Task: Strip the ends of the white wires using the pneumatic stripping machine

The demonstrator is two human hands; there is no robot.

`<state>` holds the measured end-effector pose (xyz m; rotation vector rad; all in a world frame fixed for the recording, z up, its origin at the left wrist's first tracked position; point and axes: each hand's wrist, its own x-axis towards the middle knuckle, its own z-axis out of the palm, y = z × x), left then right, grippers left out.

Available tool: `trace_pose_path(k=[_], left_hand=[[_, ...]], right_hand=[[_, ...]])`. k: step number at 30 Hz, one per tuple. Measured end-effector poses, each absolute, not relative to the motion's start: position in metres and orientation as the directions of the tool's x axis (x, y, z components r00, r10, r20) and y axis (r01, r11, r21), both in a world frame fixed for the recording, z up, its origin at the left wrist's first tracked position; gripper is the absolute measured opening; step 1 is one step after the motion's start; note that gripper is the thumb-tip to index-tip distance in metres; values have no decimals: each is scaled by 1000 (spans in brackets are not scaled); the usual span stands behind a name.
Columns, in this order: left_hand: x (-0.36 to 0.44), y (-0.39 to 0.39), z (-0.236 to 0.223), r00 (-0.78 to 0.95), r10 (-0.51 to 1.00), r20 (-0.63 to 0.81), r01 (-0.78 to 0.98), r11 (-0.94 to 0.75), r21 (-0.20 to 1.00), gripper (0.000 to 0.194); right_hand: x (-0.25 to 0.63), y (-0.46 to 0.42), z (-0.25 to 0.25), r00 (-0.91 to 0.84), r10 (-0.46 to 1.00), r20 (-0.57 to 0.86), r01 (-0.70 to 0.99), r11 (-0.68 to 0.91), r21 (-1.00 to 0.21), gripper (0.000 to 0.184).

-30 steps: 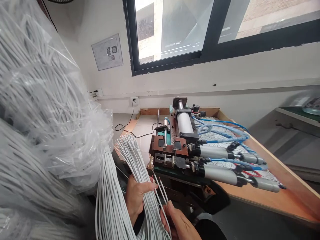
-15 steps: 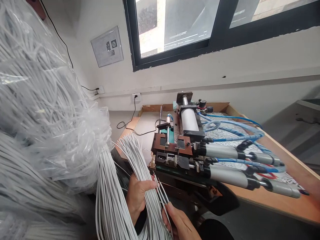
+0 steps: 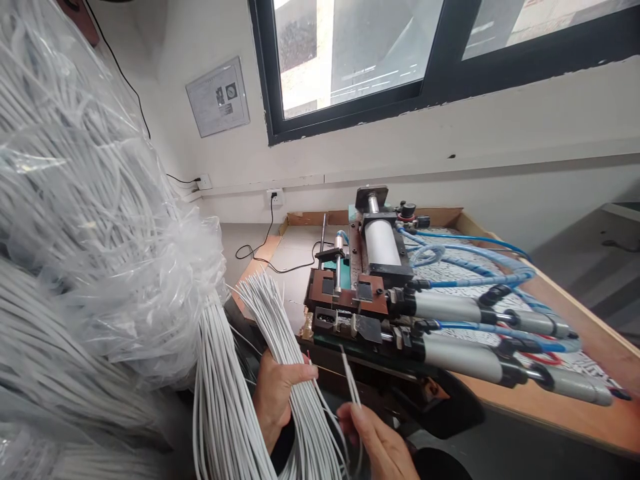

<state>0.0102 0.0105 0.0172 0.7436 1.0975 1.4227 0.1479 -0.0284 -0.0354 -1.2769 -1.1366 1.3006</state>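
Note:
My left hand (image 3: 276,393) is wrapped round a thick bundle of white cables (image 3: 273,317), thumb across its front, with the cut ends pointing up and away. To the right of the bundle, my right hand (image 3: 373,430) pinches a few white cables (image 3: 351,379) between thumb and fingers, their tips apart from the bundle. These tips stand just in front of a pneumatic machine (image 3: 345,320) with brown and black clamp blocks. How many cables the right hand holds I cannot tell exactly.
Large plastic-wrapped cable bundles (image 3: 100,200) fill the left side, and loose white cables (image 3: 220,393) hang beside my left hand. Grey air cylinders (image 3: 465,360) and blue hoses (image 3: 480,267) extend right over the wooden-edged bench (image 3: 565,413). A black power cord (image 3: 255,253) lies behind.
My right hand has moved right, drawing its few cables away from the bundle towards the machine's front. The left hand keeps its hold. The view has shifted slightly.

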Motion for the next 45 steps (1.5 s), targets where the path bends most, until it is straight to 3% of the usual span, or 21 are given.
trace_pose_path(k=[3,14,17,19,23,28,32,37,45], left_hand=[[10,11,17,-149,979,-136,-365,73,928,21],[11,5,38,-57,992,-114,-206,100,973,20],[10,4,41,-3,989,-151,-153,149,977,21],[10,3,37,9,984,-180,-142,180,973,20],[9,2,26,-38,978,-204,-193,193,962,21],[5,6,23,-172,974,-145,-300,89,950,21],[7,9,27,-187,973,-133,-339,63,939,20],[7,14,24,-188,971,-148,-363,71,929,17],[4,26,23,-213,961,-175,-395,79,915,19]], right_hand=[[154,-18,-22,51,997,-52,-8,-51,-999,28],[127,17,10,-186,982,39,-139,13,-990,24],[130,21,7,-250,968,-15,-216,-71,-974,25],[135,24,7,-177,983,-56,-218,-95,-971,25],[146,17,6,20,999,-29,-77,-27,-997,25],[144,-5,-13,-179,982,-54,84,-40,-996,24],[140,-11,-27,-214,976,-48,119,-23,-993,25],[144,-7,-22,-125,992,-15,11,-13,-1000,25],[142,21,-17,53,973,-223,-369,-189,-910,26]])
